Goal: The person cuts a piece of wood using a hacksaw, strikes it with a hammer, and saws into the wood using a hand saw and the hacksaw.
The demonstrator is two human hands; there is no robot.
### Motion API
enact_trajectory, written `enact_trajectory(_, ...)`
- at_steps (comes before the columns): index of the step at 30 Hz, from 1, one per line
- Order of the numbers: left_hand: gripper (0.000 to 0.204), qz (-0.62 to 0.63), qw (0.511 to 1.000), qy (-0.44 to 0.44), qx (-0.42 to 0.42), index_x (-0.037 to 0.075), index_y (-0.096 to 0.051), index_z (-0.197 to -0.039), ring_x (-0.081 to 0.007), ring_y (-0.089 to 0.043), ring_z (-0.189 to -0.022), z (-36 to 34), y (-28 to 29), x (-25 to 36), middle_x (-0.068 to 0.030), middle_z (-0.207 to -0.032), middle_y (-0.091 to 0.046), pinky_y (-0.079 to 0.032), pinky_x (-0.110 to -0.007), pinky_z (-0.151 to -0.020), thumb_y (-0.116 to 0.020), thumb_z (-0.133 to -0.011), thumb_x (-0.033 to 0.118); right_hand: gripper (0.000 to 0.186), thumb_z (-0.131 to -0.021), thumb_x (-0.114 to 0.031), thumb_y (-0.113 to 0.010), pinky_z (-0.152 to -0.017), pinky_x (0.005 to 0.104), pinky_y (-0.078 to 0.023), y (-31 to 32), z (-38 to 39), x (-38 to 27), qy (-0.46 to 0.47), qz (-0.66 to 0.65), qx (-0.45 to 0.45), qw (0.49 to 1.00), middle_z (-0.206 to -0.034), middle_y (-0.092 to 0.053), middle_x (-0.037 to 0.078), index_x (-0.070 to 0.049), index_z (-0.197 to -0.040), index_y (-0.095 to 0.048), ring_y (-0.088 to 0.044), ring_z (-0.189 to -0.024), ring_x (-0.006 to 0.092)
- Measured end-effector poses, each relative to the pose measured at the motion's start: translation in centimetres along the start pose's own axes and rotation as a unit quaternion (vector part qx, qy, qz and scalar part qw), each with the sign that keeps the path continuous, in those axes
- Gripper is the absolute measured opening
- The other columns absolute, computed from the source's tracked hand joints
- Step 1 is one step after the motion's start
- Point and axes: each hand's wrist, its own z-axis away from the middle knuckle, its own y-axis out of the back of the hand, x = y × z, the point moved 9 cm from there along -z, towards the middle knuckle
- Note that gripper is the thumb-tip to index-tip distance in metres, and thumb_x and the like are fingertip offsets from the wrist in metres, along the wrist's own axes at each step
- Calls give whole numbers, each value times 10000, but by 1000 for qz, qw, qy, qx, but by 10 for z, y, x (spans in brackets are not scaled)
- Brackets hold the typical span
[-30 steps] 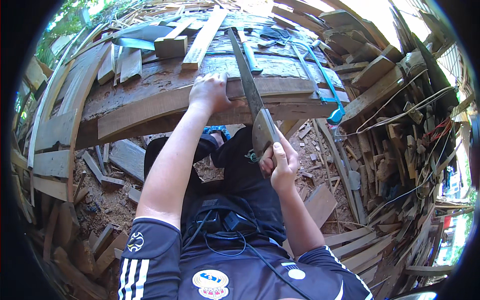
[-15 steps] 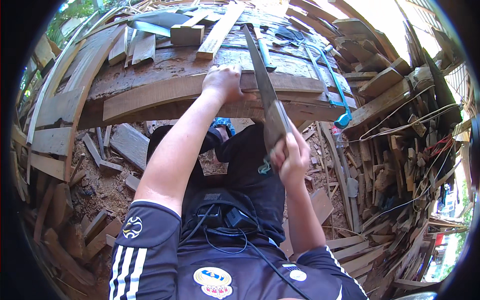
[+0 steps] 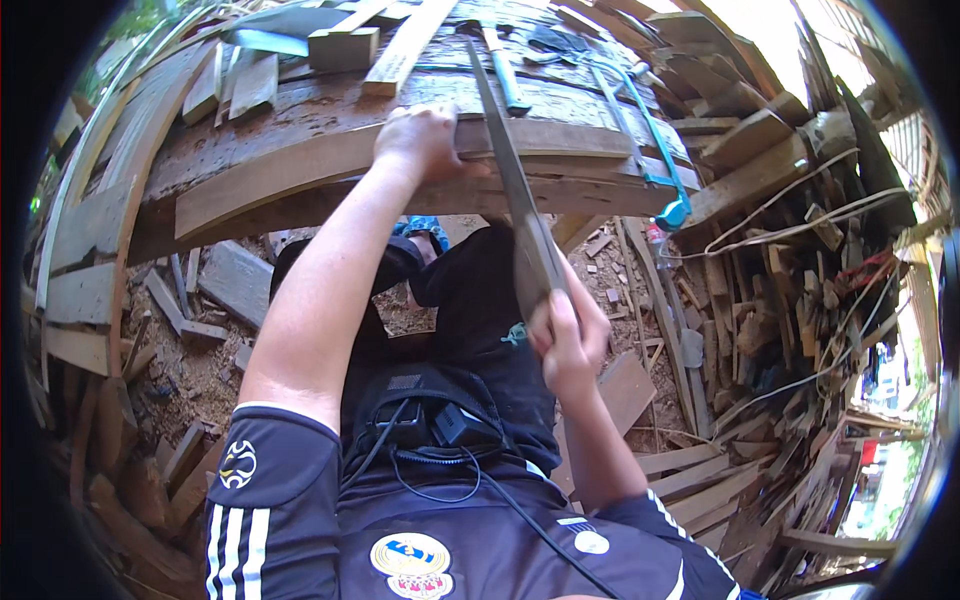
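My right hand (image 3: 570, 338) is closed round the handle end of a handsaw (image 3: 514, 185), low in front of my body. Its long blade points away from me and crosses the front edge of a wooden board (image 3: 275, 183). Just left of the blade, my left hand (image 3: 416, 140) grips that board, fingers over its top and the thumb toward the saw. The board lies along the near edge of a rough timber bench (image 3: 330, 115). Whether the teeth have entered the wood cannot be made out.
A hammer with a blue handle (image 3: 506, 72) and a teal-framed hacksaw (image 3: 660, 145) lie on the bench, right of the blade. Offcuts (image 3: 343, 50) and a pale plank (image 3: 410, 48) sit farther back. Scrap wood (image 3: 770, 160) is piled at right; sawdust and offcuts cover the ground (image 3: 225, 285).
My right hand has drawn the saw back toward my body. The left hand keeps its grip on the board. The whole view has shifted slightly.
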Motion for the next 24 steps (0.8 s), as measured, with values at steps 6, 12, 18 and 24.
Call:
enact_trajectory(6,1011,-15,1000,15,-19,9,-585,-1308,-283,-667,-1184,-5,0,11,-172,-1271,-681,-503,-400,-1022,-717,-695,802,492,-1027,-145,-446,-470,214,-310,-3,-49,7,-8,-5,-4,1000,-606,-412,-65,32,-1485,-475,-347,-502,20)
enact_trajectory(12,1023,-33,999,-6,-17,17,-589,-1328,-273,-666,-1188,-7,-2,12,-156,-1292,-677,-505,-391,-1028,-694,-702,819,533,-1024,-148,-391,-452,207,-277,28,48,4,11,28,10,1000,-567,-410,-46,86,-1502,-411,-318,-470,21)
enact_trajectory(18,1012,-10,1000,23,-11,7,-595,-1292,-294,-687,-1146,0,4,9,-175,-1242,-696,-526,-406,-994,-727,-682,804,500,-1020,-118,-430,-459,204,-278,2,-48,23,20,-48,0,999,-587,-428,-50,58,-1487,-459,-345,-486,23)
enact_trajectory(24,955,-38,999,-7,-3,-5,-565,-1315,-278,-672,-1171,-1,-1,13,-181,-1255,-684,-533,-390,-984,-714,-751,751,525,-1041,-179,-434,-464,208,-289,15,3,26,-7,-70,6,997,-596,-440,-41,51,-1512,-421,-325,-489,24)
